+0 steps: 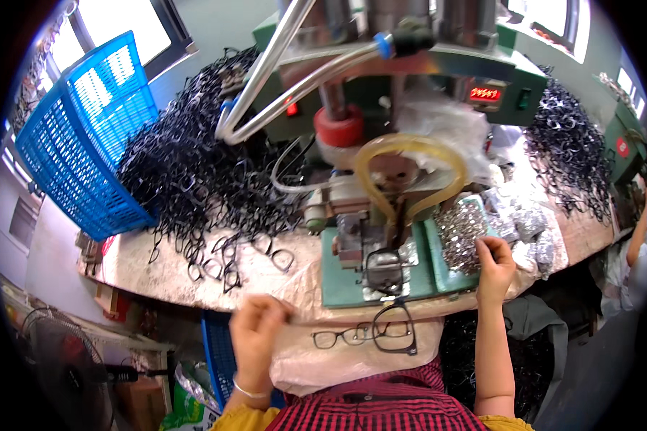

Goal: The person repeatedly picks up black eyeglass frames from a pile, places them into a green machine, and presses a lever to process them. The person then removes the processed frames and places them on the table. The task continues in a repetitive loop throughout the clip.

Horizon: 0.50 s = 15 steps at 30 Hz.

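Note:
My right hand (496, 264) is at the right edge of a pile of small shiny metal parts (460, 233) on a green tray. Its thumb and forefinger are pinched together; anything between them is too small to make out. My left hand (257, 332), smeared by motion, hovers by the table's front edge with its fingers curled. Between my hands, a black eyeglass frame (413, 334) hangs off the front of the green press (331, 276), one rim up at the metal fixture. Another dark eyeglass frame (326, 341) lies on the pale cloth below the table edge.
A big heap of black eyeglass frames (194, 158) covers the table's left side, beside a tipped blue basket (86, 136). Small plastic bags (528, 223) sit right of the metal parts, with another black heap (568, 144) beyond. A yellowish hose (410, 142) loops before the press.

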Available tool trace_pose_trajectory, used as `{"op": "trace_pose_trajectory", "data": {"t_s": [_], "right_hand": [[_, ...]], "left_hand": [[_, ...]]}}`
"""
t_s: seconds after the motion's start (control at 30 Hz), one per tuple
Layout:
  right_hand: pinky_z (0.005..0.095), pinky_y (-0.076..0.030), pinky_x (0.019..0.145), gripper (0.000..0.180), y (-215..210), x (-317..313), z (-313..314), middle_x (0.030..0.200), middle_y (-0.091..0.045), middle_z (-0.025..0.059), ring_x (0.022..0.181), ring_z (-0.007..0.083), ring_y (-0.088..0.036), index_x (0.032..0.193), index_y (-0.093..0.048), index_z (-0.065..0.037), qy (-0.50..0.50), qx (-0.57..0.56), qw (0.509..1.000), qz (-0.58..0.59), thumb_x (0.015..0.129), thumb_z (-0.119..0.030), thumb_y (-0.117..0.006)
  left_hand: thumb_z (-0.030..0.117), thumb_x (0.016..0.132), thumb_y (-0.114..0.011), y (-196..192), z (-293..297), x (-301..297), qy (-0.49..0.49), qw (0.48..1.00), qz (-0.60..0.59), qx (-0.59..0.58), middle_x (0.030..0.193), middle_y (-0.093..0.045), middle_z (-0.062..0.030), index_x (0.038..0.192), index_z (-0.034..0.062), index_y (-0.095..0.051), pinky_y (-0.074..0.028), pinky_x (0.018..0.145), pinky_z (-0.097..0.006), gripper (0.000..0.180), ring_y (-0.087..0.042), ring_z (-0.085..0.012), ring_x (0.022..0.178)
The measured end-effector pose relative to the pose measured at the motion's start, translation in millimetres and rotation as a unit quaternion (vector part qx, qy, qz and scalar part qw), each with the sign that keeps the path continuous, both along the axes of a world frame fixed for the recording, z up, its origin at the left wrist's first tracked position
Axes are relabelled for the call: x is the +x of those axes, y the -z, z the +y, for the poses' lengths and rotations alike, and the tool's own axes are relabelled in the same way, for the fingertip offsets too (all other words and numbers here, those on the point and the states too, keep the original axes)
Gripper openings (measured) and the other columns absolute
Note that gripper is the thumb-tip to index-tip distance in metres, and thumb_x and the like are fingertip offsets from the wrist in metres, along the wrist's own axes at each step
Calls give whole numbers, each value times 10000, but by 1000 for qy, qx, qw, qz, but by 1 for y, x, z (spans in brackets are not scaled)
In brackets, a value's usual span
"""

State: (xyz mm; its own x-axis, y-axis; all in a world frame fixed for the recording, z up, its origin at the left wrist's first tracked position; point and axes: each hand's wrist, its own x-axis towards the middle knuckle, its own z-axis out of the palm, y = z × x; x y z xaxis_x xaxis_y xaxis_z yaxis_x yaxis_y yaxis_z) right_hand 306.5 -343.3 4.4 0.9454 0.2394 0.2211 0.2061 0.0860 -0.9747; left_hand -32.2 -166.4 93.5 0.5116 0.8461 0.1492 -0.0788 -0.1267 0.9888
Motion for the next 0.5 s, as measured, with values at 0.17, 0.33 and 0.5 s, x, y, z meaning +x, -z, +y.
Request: {"op": "trace_pose_trajectory", "data": {"t_s": [0.17,0.33,0.5], "right_hand": [[196,-449,697,54,-7,7,42,826,-659,-21,756,58,-577,908,-699,0,3,62,998,5,870,-32,-721],[304,-497,746,79,-18,0,62,852,-708,106,792,193,-662,920,-718,-17,-7,-91,981,-172,845,-29,-693],[373,-507,751,104,-20,-13,1,866,-692,123,813,296,-658,912,-703,-29,70,-233,904,-352,818,11,-685]], "left_hand": [[128,904,-682,-15,97,28,-161,969,102,159,769,-673,-60,844,-4,-636,-481,642,-268,152,-596,-120,659],[314,757,-771,106,186,39,-196,763,537,301,714,-710,-132,777,40,-727,-531,628,-382,278,-680,-245,603],[164,847,-697,99,166,36,-6,965,258,-56,605,-609,-13,775,27,-684,-394,437,-258,156,-537,-113,471]]}}
